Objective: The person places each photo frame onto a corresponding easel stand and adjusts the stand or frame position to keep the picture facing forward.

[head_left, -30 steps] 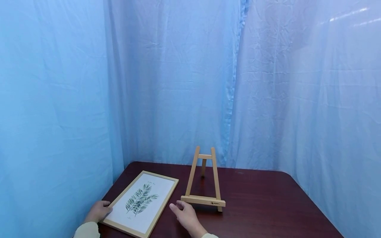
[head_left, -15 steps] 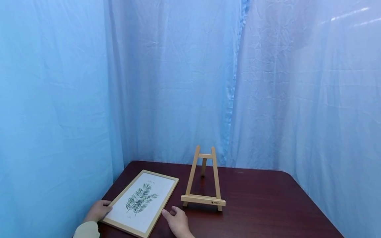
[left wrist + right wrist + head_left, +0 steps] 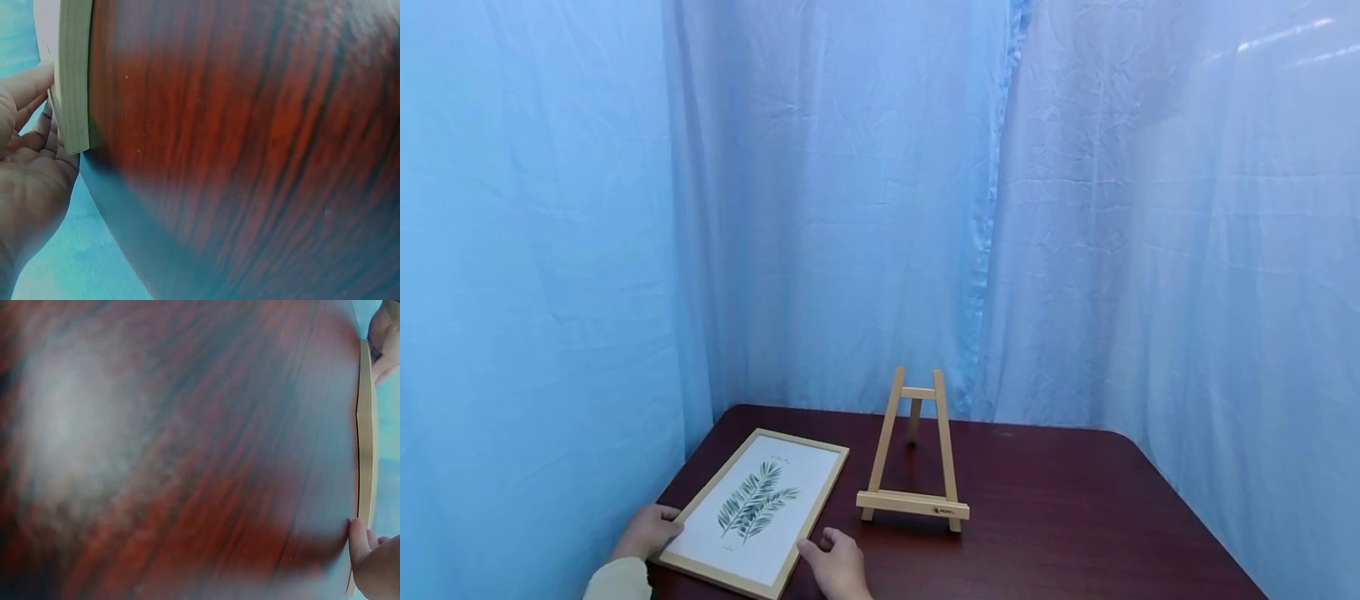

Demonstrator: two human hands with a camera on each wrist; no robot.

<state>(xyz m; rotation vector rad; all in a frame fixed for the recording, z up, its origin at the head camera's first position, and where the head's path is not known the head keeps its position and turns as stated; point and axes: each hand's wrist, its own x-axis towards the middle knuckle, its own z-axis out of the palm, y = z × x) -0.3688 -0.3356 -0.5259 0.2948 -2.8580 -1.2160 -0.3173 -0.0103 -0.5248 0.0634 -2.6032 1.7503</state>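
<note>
A picture frame (image 3: 758,508) in light wood, with a print of green fern-like leaves on white, lies face up at the table's left front. My left hand (image 3: 647,531) grips its left edge near the front corner, thumb on top. In the left wrist view, fingers of the left hand (image 3: 34,150) show behind the frame's pale wooden edge (image 3: 75,75). At the opposite edge, my right hand (image 3: 837,565) has its thumb on the wood and its other fingers curled. The right wrist view has the right hand (image 3: 378,559) pinching around that wooden edge (image 3: 365,456).
A small wooden easel (image 3: 913,500) stands upright to the right of the frame, its ledge facing me. Both sit on a dark red-brown table (image 3: 1060,508) with rounded far corners. Light blue curtains (image 3: 850,208) hang behind it and on both sides.
My right hand has moved left and toward me, from beside the easel's ledge to the frame's right edge. The frame has turned very slightly; my left hand has kept its grip.
</note>
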